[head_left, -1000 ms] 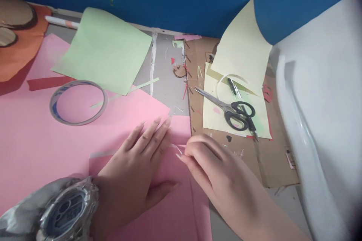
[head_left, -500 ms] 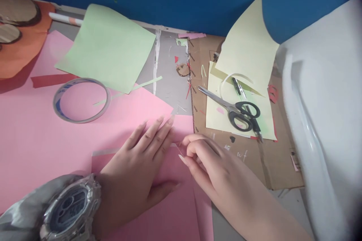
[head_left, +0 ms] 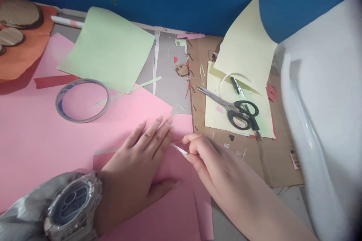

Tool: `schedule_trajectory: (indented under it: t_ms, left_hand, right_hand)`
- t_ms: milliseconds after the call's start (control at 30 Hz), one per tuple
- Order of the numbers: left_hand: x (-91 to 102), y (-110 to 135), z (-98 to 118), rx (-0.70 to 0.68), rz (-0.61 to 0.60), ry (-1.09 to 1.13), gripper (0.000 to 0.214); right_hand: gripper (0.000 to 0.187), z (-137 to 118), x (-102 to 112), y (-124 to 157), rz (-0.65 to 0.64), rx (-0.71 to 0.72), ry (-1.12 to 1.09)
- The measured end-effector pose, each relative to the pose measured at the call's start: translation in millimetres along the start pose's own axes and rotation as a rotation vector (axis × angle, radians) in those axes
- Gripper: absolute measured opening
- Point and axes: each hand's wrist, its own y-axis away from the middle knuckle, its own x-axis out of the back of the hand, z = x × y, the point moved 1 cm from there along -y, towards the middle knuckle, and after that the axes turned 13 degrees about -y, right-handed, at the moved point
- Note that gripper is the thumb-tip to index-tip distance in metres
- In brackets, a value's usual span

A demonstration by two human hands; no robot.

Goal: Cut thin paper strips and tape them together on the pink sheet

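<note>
My left hand [head_left: 141, 162], with a clear-cased watch [head_left: 72, 203] at its wrist, lies flat on a folded sheet of pink paper [head_left: 175, 207], fingers stretched out. Along that sheet's upper edge runs a pale strip of tape [head_left: 106, 151], partly covered by the hand. My right hand [head_left: 207, 162] is closed in a pinch on the end of a thin white strip [head_left: 179, 148], which looks like tape backing and is raised at an angle from the paper edge. Where the strip joins the paper is hard to make out. Both hands rest close together.
A roll of tape [head_left: 82, 120] lies on the large pink paper [head_left: 34, 139] by a green sheet [head_left: 110, 49]. Black-handled scissors [head_left: 241, 113] and a pen [head_left: 256, 128] lie on pale yellow paper [head_left: 212, 118] over cardboard [head_left: 243, 165]. Wood slices [head_left: 19, 11] sit on orange paper [head_left: 36, 52].
More of the white strip shows, lifted away from the paper edge between the right fingertips. The right hand has shifted only slightly; the left hand stays flat in place.
</note>
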Motion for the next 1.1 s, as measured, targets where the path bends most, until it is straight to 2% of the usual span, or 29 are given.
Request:
schedule_trajectory:
  t_ms: [267,500,700,867,967,1033,1100]
  left_hand:
    - [2.9,-1,-1,-0.015,0.028,-0.021,0.078]
    - [3.7,0,-3,-0.014,0.034,-0.019,0.080]
    - [1.7,0,-3,-0.029,0.032,-0.033,0.084]
    - [25.6,11,-12,0.015,-0.036,-0.074,0.093]
    - [43.0,25,-15,0.045,-0.064,-0.115,0.089]
    - [46.2,33,-12,-0.005,-0.045,-0.129,0.081]
    - [41.0,37,-7,-0.062,-0.029,-0.122,0.074]
  right_hand:
    - [0.014,-2,-2,7,0.014,0.007,0.036]
    - [0.012,-5,4,6,-0.010,-0.026,0.047]
    - [0.012,-10,9,10,0.021,-0.010,0.089]
    - [0.019,-14,10,15,-0.006,-0.030,0.082]
    - [0.021,-14,8,14,0.004,-0.003,0.057]
    - [0.019,-14,7,12,0.022,0.023,0.051]
    - [0.018,-16,7,10,0.027,0.024,0.031]
